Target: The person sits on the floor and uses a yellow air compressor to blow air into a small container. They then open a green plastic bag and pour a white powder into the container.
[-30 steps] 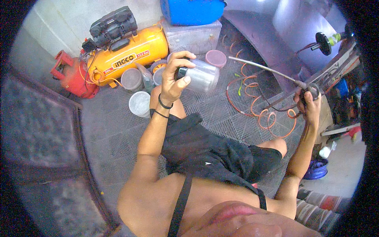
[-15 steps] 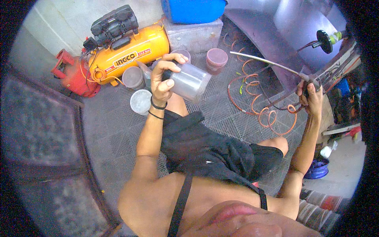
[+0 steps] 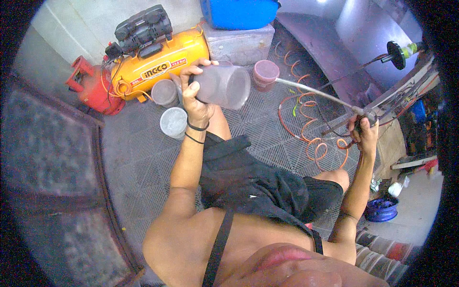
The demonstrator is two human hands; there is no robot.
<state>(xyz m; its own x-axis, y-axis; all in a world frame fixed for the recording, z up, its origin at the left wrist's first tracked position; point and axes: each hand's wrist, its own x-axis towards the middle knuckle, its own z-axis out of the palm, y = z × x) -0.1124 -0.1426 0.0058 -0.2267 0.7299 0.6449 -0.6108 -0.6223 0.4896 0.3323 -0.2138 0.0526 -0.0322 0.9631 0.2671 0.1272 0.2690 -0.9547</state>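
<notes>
My left hand point(image 3: 195, 98) is wrapped round a clear, cloudy plastic cup point(image 3: 224, 86), which lies tilted on its side in the air with one round end toward the right. Further right, my right hand point(image 3: 366, 136) grips an air blow gun point(image 3: 318, 92) by its handle; its long, thin, bent metal tube points left toward the cup. The tube's tip appears in front of a pink-lidded tub point(image 3: 266, 71), apart from the cup. Whether the cup holds anything I cannot tell.
A yellow air compressor point(image 3: 186, 50) and a red gas cylinder point(image 3: 95, 91) stand at the far left. Round tubs point(image 3: 173, 122) rest on the grid floor mat point(image 3: 138, 158). An orange coiled hose point(image 3: 315, 148) lies below the gun. A blue rim point(image 3: 381, 210) sits at right.
The cup has turned more level, its round end swinging up and facing me more. The blow gun has come left and slightly down, bringing its tube tip closer to the cup.
</notes>
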